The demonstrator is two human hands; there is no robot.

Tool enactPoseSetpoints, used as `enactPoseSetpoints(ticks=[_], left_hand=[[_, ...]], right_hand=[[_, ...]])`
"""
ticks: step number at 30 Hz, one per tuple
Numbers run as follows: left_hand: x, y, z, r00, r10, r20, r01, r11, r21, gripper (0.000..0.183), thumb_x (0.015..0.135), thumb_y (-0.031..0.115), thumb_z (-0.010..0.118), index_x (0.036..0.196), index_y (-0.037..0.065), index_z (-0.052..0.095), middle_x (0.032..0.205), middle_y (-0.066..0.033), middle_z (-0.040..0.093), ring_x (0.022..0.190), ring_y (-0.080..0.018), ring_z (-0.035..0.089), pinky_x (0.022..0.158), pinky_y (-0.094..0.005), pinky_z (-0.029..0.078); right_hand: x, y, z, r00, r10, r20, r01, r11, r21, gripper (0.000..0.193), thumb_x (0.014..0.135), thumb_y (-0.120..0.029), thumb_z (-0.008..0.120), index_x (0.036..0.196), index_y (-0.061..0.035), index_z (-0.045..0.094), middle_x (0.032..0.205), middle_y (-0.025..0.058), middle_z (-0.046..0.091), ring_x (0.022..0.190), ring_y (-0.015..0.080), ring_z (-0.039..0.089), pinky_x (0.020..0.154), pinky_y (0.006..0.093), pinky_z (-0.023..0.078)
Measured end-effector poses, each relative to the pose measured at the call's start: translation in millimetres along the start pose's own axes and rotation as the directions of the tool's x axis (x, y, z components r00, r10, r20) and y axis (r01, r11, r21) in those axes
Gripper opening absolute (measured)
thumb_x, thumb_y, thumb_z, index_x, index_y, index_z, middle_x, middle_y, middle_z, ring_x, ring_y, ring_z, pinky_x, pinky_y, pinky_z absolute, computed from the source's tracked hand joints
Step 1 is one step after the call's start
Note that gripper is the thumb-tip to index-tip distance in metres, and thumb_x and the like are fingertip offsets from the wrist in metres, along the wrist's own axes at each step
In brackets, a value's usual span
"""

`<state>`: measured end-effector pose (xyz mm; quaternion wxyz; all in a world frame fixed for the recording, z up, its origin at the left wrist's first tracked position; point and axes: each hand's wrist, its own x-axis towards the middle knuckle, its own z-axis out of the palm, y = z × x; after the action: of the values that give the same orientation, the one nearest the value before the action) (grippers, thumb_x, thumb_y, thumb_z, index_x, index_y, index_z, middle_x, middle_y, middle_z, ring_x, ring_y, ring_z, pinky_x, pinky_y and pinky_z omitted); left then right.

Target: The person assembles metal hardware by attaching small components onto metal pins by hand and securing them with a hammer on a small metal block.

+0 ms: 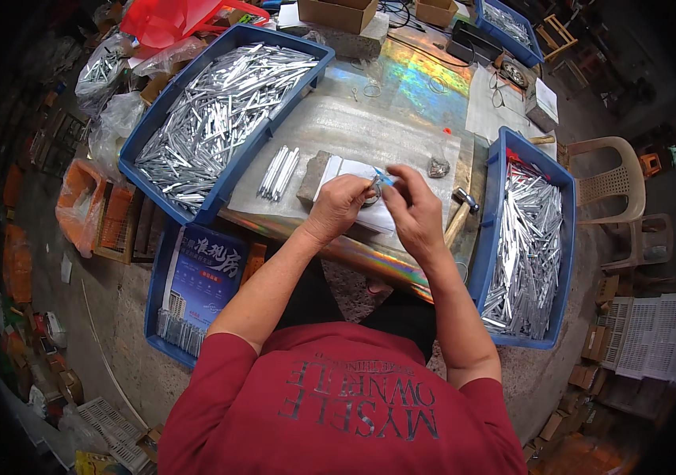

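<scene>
Over a block wrapped in white paper, both my hands meet at chest height. My left hand is closed in a pinch on a small greyish metal piece, too small to make out. Beside it, my right hand has its thumb and forefinger curved and apart, with their tips close to the piece. A dark round thing under the fingers is partly hidden. Left of the block, several silvery metal strips lie side by side in a row. A hammer with a wooden handle rests to the right of my right hand.
A large blue bin full of metal strips stands at the left, another blue bin at the right. A small clear bag lies on the table. Beyond the right bin is a beige plastic chair. A lower blue tray sits by my left arm.
</scene>
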<state>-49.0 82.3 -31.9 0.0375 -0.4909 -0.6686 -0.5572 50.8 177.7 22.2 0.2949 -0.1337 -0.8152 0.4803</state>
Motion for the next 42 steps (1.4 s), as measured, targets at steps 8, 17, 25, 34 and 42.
enactPoseSetpoints(ticks=[8,17,25,34,42], left_hand=[[-6.5,-8.1,2.9,0.995,-0.102,0.023,0.101,0.995,0.026,0.009,0.072,0.010,0.056,0.073,0.002,0.053,0.067,-0.0118,0.054,0.063,-0.0283,0.053,0.056,-0.0332,0.042],[-8.0,-7.5,8.2,0.991,-0.095,-0.092,0.095,0.995,-0.005,0.007,0.073,0.008,0.057,0.073,0.001,0.056,0.067,-0.0097,0.057,0.061,-0.0232,0.055,0.053,-0.0290,0.042],[-8.3,-8.3,8.4,0.992,-0.027,-0.120,0.028,1.000,0.007,0.006,0.071,0.006,0.058,0.073,0.001,0.056,0.065,-0.0098,0.056,0.060,-0.0236,0.054,0.053,-0.0290,0.042],[-9.9,-7.4,8.3,0.994,0.010,-0.113,-0.012,1.000,-0.017,0.009,0.066,0.003,0.060,0.073,0.002,0.054,0.064,-0.0110,0.052,0.060,-0.0273,0.051,0.054,-0.0323,0.040],[-10.7,-9.1,9.8,0.991,0.018,-0.134,-0.023,0.999,-0.038,0.009,0.066,0.003,0.060,0.073,0.002,0.054,0.065,-0.0107,0.052,0.061,-0.0273,0.051,0.055,-0.0318,0.041]], right_hand=[[14.7,14.3,15.1,0.896,-0.426,0.123,0.442,0.829,-0.343,0.007,0.072,-0.008,0.055,0.078,-0.0038,0.053,0.065,0.0103,0.053,0.057,0.0253,0.051,0.049,0.0343,0.040],[-31.2,38.3,27.3,0.827,-0.563,-0.002,0.531,0.781,-0.329,0.031,0.066,0.003,0.058,0.096,0.0027,0.052,0.082,0.0136,0.055,0.067,0.0255,0.054,0.059,0.0324,0.043],[-56.6,66.6,-18.4,0.968,-0.199,-0.152,0.068,0.793,-0.605,0.042,0.073,-0.011,0.055,0.111,0.0027,0.042,0.087,0.0179,0.048,0.074,0.0286,0.049,0.067,0.0354,0.041],[-63.5,70.9,-53.1,0.852,0.444,-0.277,-0.501,0.540,-0.676,0.047,0.066,-0.012,0.059,0.106,0.0014,0.040,0.086,0.0237,0.047,0.080,0.0382,0.049,0.073,0.0438,0.039],[-61.0,45.7,-52.6,0.750,0.642,-0.159,-0.451,0.673,0.586,0.027,0.074,-0.005,0.050,0.099,-0.0001,0.042,0.073,0.0067,0.051,0.048,0.0122,0.052,0.039,0.0202,0.040]])
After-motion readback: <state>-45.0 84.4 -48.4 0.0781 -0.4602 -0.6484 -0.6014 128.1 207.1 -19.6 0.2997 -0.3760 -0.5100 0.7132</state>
